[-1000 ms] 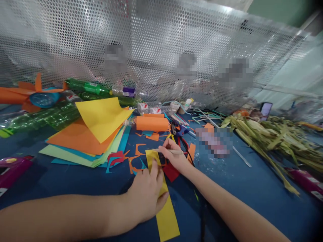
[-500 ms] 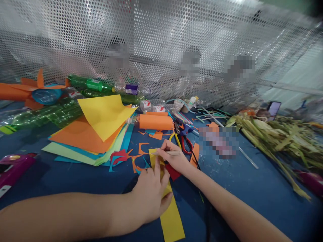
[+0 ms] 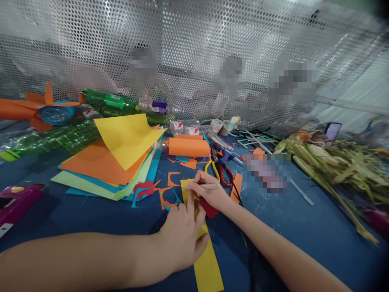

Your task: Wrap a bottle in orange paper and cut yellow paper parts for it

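Observation:
A long yellow paper strip (image 3: 209, 267) lies on the blue table, running from the front edge up to my right hand. Fingers spread, my left hand (image 3: 184, 233) presses down on the strip's middle, covering part of it. My right hand (image 3: 209, 188) is closed in a writing grip around a pale pen (image 3: 209, 186), its tip touching the strip near the far end. Beside that hand is a red paper piece (image 3: 209, 209), partly covered. Behind it lie red-handled scissors (image 3: 226, 176) and a tool with yellow handles (image 3: 212, 167).
A stack of coloured paper (image 3: 100, 162) stands left, with orange paper scraps (image 3: 173, 178) nearby. Behind are an orange-wrapped bottle (image 3: 189, 147) and green bottles (image 3: 112, 100). Magenta glue gun (image 3: 21, 202) lies far left; dry husks (image 3: 331, 162) lie right. Perforated reflective sheeting (image 3: 182, 48) rises behind.
The pen tip has shifted very slightly on the strip. Both hands stay in nearly the same place; the view has moved a little.

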Demonstrator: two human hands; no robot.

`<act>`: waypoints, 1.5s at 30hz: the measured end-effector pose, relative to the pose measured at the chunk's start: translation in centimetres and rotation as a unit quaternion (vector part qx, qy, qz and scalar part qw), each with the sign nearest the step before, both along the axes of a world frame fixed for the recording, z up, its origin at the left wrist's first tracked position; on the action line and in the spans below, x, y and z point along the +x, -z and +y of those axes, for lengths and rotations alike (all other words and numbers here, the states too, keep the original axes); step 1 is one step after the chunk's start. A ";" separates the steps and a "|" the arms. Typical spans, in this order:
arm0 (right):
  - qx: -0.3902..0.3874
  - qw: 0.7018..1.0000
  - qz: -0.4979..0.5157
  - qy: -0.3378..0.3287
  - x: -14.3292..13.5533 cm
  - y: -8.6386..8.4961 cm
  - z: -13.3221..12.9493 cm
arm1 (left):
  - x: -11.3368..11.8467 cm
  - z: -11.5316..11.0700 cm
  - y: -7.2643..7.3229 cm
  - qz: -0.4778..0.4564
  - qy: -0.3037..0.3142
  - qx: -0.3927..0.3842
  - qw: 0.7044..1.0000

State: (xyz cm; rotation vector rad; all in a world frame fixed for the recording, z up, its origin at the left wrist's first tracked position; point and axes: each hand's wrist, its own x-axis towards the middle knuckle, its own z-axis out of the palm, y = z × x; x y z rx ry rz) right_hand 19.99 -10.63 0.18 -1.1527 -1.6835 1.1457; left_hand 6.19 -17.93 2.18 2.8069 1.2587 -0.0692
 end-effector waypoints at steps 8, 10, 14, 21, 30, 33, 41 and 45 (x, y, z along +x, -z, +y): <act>0.019 0.999 -0.029 0.009 -0.1 -0.2 -0.2 | -0.1 -0.2 0.1 0.003 -0.008 0.036 0.999; 0.029 0.999 -0.026 0.014 -0.1 -0.1 -0.2 | -0.1 -0.2 0.1 0.005 -0.008 0.037 0.999; 0.036 0.999 -0.032 0.027 0.0 0.3 -0.1 | 0.0 -0.2 0.0 0.005 -0.009 0.038 0.999; 0.093 0.987 -0.088 0.096 0.2 0.5 0.2 | -0.1 -0.4 0.3 0.000 -0.003 0.047 0.999; 0.092 0.984 -0.101 0.110 0.7 -0.1 0.1 | 0.0 -0.2 0.3 0.001 -0.003 0.044 0.999; 0.097 0.984 -0.105 0.109 0.9 -0.3 0.1 | 0.1 -0.3 0.3 0.007 -0.006 0.044 0.999; 0.107 0.983 -0.103 0.110 1.5 -0.2 0.3 | 0.1 -0.3 0.1 0.011 -0.007 0.039 0.999; 0.107 0.983 -0.098 0.112 1.6 -0.1 0.5 | 0.1 -0.2 0.2 0.017 -0.009 0.038 0.999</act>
